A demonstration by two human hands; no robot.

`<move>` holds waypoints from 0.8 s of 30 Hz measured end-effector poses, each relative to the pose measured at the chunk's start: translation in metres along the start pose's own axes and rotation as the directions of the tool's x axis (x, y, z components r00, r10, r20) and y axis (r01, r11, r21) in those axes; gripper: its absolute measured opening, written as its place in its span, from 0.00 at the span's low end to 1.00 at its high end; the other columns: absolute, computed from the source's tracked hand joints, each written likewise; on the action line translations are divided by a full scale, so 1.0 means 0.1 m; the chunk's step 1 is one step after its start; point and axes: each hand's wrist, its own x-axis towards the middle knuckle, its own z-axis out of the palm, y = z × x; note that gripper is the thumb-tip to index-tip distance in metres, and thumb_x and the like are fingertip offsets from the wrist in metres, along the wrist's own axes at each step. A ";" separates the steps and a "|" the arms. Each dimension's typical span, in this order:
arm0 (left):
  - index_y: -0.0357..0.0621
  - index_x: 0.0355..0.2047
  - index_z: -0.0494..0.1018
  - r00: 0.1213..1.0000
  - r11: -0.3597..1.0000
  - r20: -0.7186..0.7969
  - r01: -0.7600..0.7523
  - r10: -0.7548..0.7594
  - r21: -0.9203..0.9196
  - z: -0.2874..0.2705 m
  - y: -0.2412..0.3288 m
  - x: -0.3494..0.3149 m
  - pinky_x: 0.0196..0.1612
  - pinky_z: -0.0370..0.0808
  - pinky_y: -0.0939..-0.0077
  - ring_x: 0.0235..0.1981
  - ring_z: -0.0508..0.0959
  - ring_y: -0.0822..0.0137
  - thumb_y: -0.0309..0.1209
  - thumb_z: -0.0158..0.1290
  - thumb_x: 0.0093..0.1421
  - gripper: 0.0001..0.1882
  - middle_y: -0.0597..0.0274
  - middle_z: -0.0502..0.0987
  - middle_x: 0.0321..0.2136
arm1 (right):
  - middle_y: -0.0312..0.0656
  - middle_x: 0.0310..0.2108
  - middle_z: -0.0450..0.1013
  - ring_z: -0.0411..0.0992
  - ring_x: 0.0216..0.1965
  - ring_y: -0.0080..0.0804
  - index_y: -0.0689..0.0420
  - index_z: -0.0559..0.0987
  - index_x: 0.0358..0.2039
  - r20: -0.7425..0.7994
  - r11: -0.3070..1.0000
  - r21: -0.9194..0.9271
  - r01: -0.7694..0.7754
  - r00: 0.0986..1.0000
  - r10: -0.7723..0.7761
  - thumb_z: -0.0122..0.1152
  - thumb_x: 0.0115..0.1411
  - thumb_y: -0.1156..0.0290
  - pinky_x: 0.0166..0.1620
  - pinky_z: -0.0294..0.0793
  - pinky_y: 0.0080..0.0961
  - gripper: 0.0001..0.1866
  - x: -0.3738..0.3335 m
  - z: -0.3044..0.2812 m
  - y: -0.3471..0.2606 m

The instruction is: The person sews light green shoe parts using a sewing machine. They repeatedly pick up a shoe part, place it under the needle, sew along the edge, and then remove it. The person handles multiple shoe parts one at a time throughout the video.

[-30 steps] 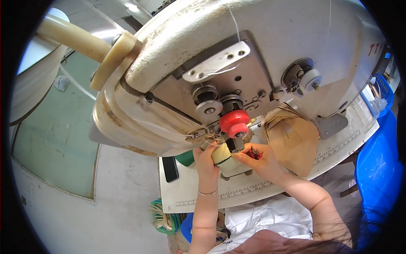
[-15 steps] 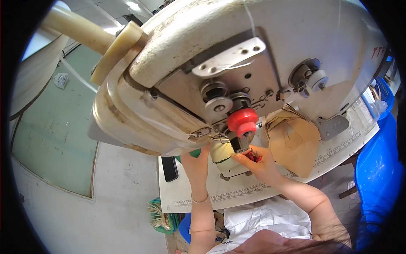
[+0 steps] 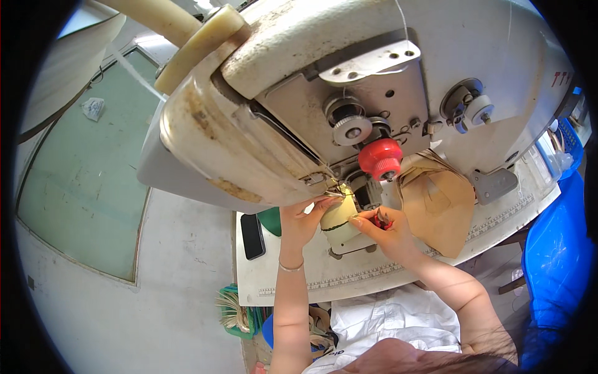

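Observation:
A pale cream-yellow piece of material (image 3: 339, 215) with a dark wavy line across it lies under the needle area of a sewing machine (image 3: 205, 124). My left hand (image 3: 305, 221) is at its left side, fingertips pinching its edge close to the lit needle area. My right hand (image 3: 391, 235) pinches the piece's right edge between thumb and forefinger. Tucked in that same hand are small red-handled thread snips (image 3: 382, 219). Just above the hands sits the red tension knob (image 3: 380, 157). The machine head hides the needle tip.
A black phone (image 3: 252, 237) and a green item (image 3: 270, 220) lie left of my left hand. Stacked brown paper-like pieces (image 3: 439, 202) lie to the right. A ruler strip (image 3: 336, 285) runs along the table's front edge. A blue bin (image 3: 554, 255) stands at far right.
The view has shifted, and the machine head appears further right. My left hand's fingers have come out onto the cream piece near the needle. My right hand still holds the snips.

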 end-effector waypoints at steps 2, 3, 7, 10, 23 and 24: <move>0.34 0.30 0.78 0.998 0.990 0.035 0.055 -0.050 -0.132 0.02 -0.16 -0.03 0.36 0.73 0.80 0.29 0.77 0.72 0.21 0.60 0.49 0.07 0.62 0.79 0.26 | 0.24 0.17 0.63 0.54 0.20 0.08 0.60 0.77 0.29 0.009 1.000 0.015 -0.014 1.000 0.014 0.59 0.58 0.67 0.22 0.52 0.12 0.09 -0.01 -0.01 -0.01; 0.33 0.31 0.78 0.995 0.956 0.031 0.100 -0.095 -0.274 0.04 -0.24 -0.04 0.37 0.74 0.80 0.29 0.77 0.72 0.21 0.60 0.49 0.07 0.61 0.79 0.27 | 0.24 0.18 0.63 0.54 0.20 0.08 0.61 0.77 0.29 0.011 1.000 0.021 -0.009 1.000 0.009 0.59 0.58 0.67 0.22 0.52 0.12 0.09 0.00 -0.01 -0.01; 0.31 0.33 0.75 0.984 0.702 0.036 0.151 -0.176 -0.696 0.17 -0.42 -0.06 0.39 0.74 0.77 0.31 0.77 0.70 0.17 0.58 0.48 0.10 0.57 0.78 0.30 | 0.24 0.18 0.63 0.55 0.20 0.08 0.61 0.77 0.29 0.023 0.999 0.029 -0.015 1.000 0.014 0.59 0.58 0.67 0.23 0.53 0.11 0.09 0.01 -0.02 0.02; 0.32 0.34 0.75 0.970 0.619 0.038 0.183 -0.241 -0.763 0.21 -0.43 -0.09 0.40 0.74 0.77 0.32 0.77 0.70 0.15 0.57 0.47 0.11 0.57 0.78 0.31 | 0.24 0.18 0.64 0.55 0.21 0.08 0.61 0.77 0.29 0.028 1.000 0.020 -0.020 0.999 0.019 0.59 0.58 0.67 0.23 0.54 0.11 0.09 0.01 -0.03 0.03; 0.36 0.36 0.72 0.848 0.490 0.007 0.313 -0.530 -0.814 0.25 -0.51 -0.13 0.41 0.71 0.78 0.35 0.76 0.73 0.13 0.53 0.47 0.14 0.62 0.76 0.34 | 0.25 0.19 0.66 0.57 0.21 0.08 0.62 0.78 0.29 0.032 0.998 0.067 0.017 0.999 -0.020 0.60 0.57 0.68 0.23 0.55 0.11 0.09 0.03 -0.05 0.07; 0.36 0.40 0.70 0.869 0.564 -0.017 0.306 -0.495 -0.767 0.25 -0.54 -0.11 0.44 0.71 0.75 0.38 0.75 0.69 0.14 0.53 0.47 0.17 0.60 0.75 0.37 | 0.25 0.19 0.66 0.57 0.21 0.08 0.62 0.78 0.30 0.034 0.997 0.070 0.014 0.999 -0.016 0.60 0.57 0.68 0.23 0.55 0.11 0.09 0.03 -0.05 0.06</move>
